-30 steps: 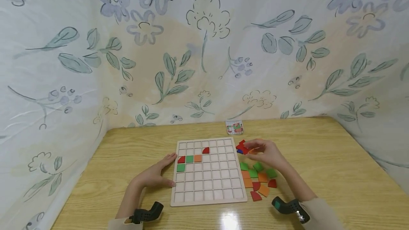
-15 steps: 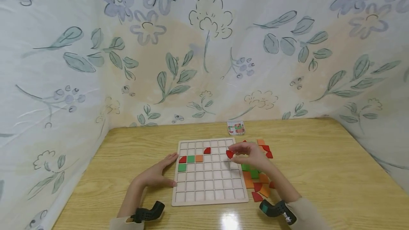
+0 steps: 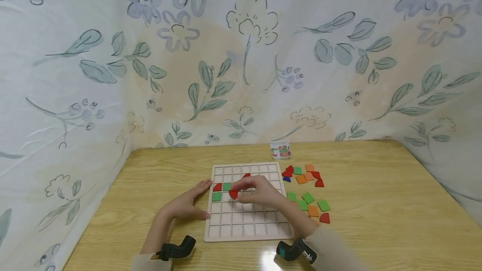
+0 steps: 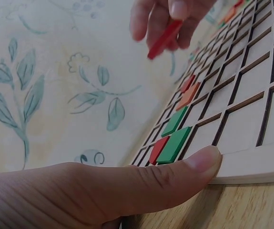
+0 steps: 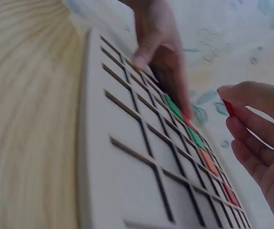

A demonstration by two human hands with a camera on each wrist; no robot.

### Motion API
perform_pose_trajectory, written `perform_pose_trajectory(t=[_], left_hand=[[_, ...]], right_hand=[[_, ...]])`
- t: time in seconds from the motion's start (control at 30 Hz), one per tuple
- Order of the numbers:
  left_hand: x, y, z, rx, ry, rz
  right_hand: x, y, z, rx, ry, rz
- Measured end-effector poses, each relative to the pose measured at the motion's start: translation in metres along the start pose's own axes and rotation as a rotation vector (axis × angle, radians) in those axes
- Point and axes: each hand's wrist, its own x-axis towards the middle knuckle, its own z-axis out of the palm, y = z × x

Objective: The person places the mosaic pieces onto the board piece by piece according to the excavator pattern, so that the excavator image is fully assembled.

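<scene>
Right hand [image 3: 260,191]: you pinch a red quarter-circle tile [image 3: 233,195] between thumb and fingers, just off the board.
Grid board [image 3: 248,227]: beneath your right hand.
Placed tiles: left of your right hand, two green squares [image 3: 216,196] and a red quarter-circle [image 3: 217,187].
Left hand [image 3: 186,205]: relaxed, your thumb on the board's left rim.
Loose tiles [image 3: 308,198]: right of your right hand on the tabletop [image 3: 369,187], green, orange, red.
Picture card [image 3: 280,150]: ahead of your right hand.
Flowered cloth [image 3: 260,70]: farthest ahead of both hands.
</scene>
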Motion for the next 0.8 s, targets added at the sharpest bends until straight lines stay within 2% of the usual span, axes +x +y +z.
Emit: perform_pose_trajectory(t=[0.2, 0.33, 0.43, 0.8], left_hand=[[-0.002, 0.001, 0.0, -0.014, -0.004, 0.008], [-0.003, 0.002, 0.0, -0.016, -0.005, 0.019], [-0.003, 0.002, 0.0, -0.015, -0.006, 0.021], [-0.002, 0.001, 0.001, -0.028, 0.0, 0.023]], right_hand=[[0.015, 0.001, 0.028, -0.129, -0.083, -0.06], [0.022, 0.002, 0.04, -0.235, -0.107, -0.148], [0.024, 0.003, 0.047, -0.298, -0.114, -0.183], [0.02, -0.001, 0.054, -0.449, -0.085, -0.191]])
